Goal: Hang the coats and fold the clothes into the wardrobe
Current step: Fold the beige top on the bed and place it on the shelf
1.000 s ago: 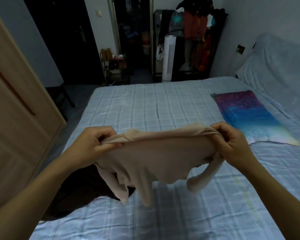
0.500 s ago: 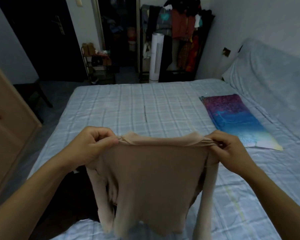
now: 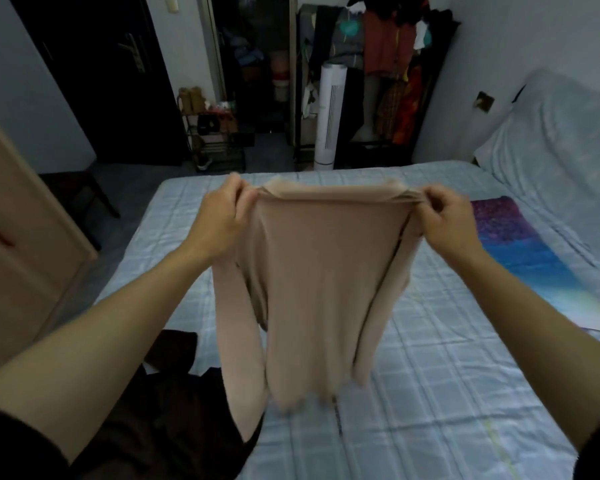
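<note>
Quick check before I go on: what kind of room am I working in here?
Most likely a home bedroom: a bed with a checked blue sheet fills the view, a loaded clothes rack stands against the far wall, and a wooden wardrobe sits on the left.

— What colour is the top?
— Plain beige-pink. The bed sheet is pale blue with a white check.
— And near its right edge?
— A cloth shading purple to blue. At the near-left corner, a dark brown garment.

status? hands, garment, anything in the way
Left hand and right hand each pinch a top corner of the beige top. Top hangs spread above the bed. Dark garment lies beneath, near edge.
</note>
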Available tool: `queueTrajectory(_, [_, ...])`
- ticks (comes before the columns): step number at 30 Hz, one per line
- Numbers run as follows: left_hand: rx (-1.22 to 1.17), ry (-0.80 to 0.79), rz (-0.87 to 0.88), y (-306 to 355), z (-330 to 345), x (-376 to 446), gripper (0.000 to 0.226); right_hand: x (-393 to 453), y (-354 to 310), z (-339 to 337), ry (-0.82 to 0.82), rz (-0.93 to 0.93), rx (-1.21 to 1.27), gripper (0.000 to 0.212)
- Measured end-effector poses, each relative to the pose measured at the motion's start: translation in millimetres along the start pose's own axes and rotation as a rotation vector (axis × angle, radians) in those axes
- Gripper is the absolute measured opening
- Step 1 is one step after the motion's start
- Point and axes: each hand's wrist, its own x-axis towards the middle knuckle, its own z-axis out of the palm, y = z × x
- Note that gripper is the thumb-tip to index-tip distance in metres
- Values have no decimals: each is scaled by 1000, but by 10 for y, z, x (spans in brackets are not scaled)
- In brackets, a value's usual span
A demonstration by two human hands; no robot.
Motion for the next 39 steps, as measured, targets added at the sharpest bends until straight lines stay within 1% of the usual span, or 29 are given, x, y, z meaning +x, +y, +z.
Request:
queueTrajectory(2, [25,20,102,101,-103,81,17,145,-69,-111,8,-49,63,22])
queueTrajectory(4, [53,11,196,138,-165,73,17,177,-76,-232,-4,-107,75,29])
queueTrajectory(5, [65,3,230,141,-170,32,18,147,-66,-284,-16,-132,67,29])
queueTrajectory(7, [75,-16,266,126,-143,-102,18,19,5,-345,-61,-158,54,21])
queueTrajectory(9, [62,-69,271,85,-75,-310,18,-198,113,-383,-124,-178,41,17])
queueTrajectory(11, [66,-167,268,11,11,-563,22,-487,264,-388,-198,-186,-1,17])
queueTrajectory(13, [110,-270,240,-80,129,-852,27,-829,409,-365,-288,-186,-39,12])
queueTrajectory(18, [134,-475,145,-404,552,-1680,22,-1773,831,-249,-508,-83,-63,19])
queueTrajectory(20, [129,-515,125,-507,713,-2057,24,-2168,1039,-210,-571,-42,-84,15])
queueTrajectory(21, [127,-524,120,-530,783,-2255,29,-2357,1122,-198,-591,-18,-94,16])
queueTrajectory(23, [120,-556,108,-550,888,-2650,36,-2715,1271,-199,-606,29,-102,24])
queueTrajectory(24, [118,-586,107,-564,925,-2840,35,-2892,1316,-212,-615,54,-98,26])
queueTrajectory(26, [160,-672,121,-604,957,-3189,26,-3250,1335,-253,-655,101,-95,15])
queueTrajectory(28, [221,-720,146,-632,956,-3485,25,-3611,1331,-284,-693,92,-110,11])
queueTrajectory(33, [304,-715,242,-668,923,-4218,24,-4456,1334,-280,-737,71,-163,16])
queueTrajectory(36, [422,-804,280,-721,977,-4780,26,-4988,1332,-222,-822,30,-245,18])
queueTrajectory(39, [540,-866,212,-882,1084,-5377,38,-5581,1351,-156,-899,5,-288,25])
